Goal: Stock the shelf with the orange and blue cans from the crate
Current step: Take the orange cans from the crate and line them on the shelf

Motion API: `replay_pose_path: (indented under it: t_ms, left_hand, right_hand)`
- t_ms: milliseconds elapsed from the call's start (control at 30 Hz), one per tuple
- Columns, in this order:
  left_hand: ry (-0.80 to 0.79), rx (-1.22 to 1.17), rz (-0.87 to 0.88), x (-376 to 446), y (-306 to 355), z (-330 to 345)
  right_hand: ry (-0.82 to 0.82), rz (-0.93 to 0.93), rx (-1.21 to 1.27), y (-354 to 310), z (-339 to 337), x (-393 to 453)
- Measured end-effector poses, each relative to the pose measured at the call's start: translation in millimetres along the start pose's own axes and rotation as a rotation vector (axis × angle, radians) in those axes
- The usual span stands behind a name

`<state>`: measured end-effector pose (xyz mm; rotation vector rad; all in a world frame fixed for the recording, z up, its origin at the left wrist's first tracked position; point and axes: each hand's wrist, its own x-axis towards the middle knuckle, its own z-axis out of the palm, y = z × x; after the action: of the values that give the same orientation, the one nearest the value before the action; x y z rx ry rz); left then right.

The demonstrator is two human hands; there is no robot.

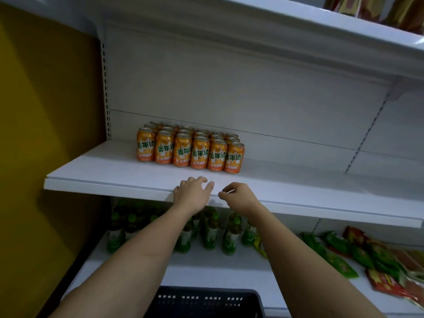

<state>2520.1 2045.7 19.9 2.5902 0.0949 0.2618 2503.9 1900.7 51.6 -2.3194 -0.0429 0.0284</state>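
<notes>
The orange cans stand packed in neat rows far back on the shelf, labels forward, likely to leave room for blue ones; none show. Both hands, left and right, hover at its near edge, fingers loosely curled, empty, above the crate

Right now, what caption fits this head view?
Both empty hands, left hand and right hand, hover before orange drink cans on white metal shelf.

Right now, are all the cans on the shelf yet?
Not all. A block of orange drink cans already stands on the white metal shelf. Both the left hand and right hand hover at its front edge holding no can. No blue cans show there yet; the dark plastic crate waits below, its inside hidden.
</notes>
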Motion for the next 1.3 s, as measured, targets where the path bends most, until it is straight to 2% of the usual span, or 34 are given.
replay_pose_path:
  t_ms: [67,200,333,500,667,1067,1200,1300]
  left_hand:
    - [0.056,-0.160,-0.067,-11.6,-2.4,-8.0]
    - [0.012,-0.377,-0.169,-29.3,-18.7,-20.7]
    - [-0.045,-0.468,-0.231,-51.9,-38.1,-17.8]
    - [-0.087,-0.533,-0.315,-89.5,-76.5,16.6]
    - [-0.162,-0.571,-0.492,-129.4,-118.2,73.6]
    - [-0.308,-0.651,-1.057,-234.4,-227.2,205.6]
    - [-0.341,-0.682,-1.158,-245.3,-254.2,225.4]
    - [-0.315,-0.734,-1.209,-234.0,-276.3,240.7]
  right_hand:
    - [-0.005,-0.016,-0.019,-2.0,5.3,-9.6]
    - [-0.054,-0.066,-0.095,-1.0,22.7,-29.1]
    - [-0.136,-0.109,-0.196,4.2,49.2,-44.0]
    - [-0.210,-0.123,-0.187,22.6,89.6,-60.1]
    - [-0.336,-0.048,-0.173,60.7,154.9,-72.9]
    - [-0.668,0.209,-0.152,176.3,311.7,-131.5]
    - [-0.808,0.291,-0.165,205.9,352.5,-142.3]
    - [-0.830,0.297,-0.194,211.8,376.1,-137.1]
